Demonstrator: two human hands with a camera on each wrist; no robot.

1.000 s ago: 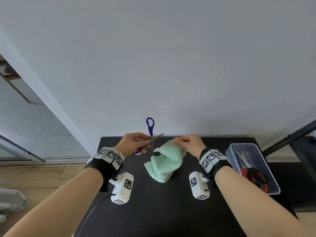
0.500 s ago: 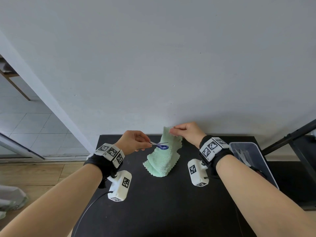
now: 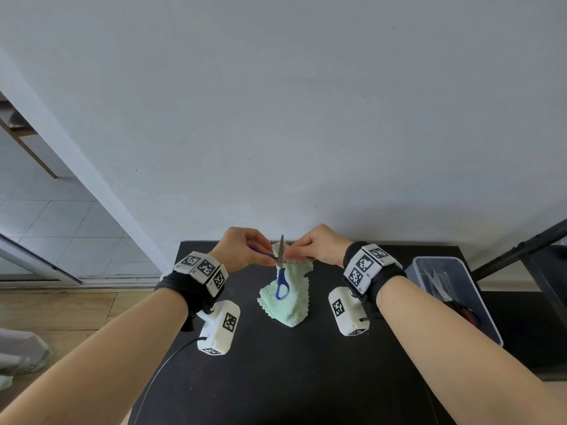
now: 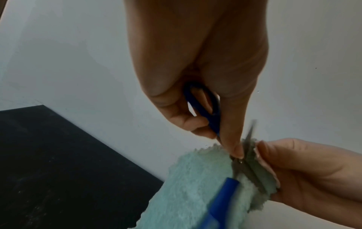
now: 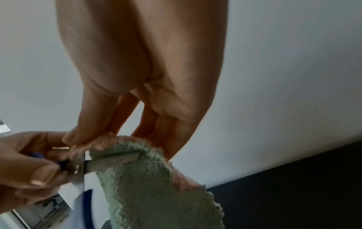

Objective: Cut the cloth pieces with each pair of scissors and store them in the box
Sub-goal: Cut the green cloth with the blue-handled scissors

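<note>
Terry-soft and limp, the mint-green cloth [image 3: 287, 297] by the tabletop's [image 3: 306, 378] far edge needs my right hand [image 3: 319, 245] pinching its top taut while my left hand [image 3: 242, 250] grips the blue-handled scissors [image 3: 280, 271].

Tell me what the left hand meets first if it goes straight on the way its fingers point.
Probably the cloth, then the right hand pinching its top edge. The left hand holds the scissors right against it.

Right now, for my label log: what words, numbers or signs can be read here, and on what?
Left wristband: black-and-white code squares; tiny characters beside them, too small to read.
Right wristband: the same.
Left wrist camera and right wrist camera: code squares only.
No other text.
</note>
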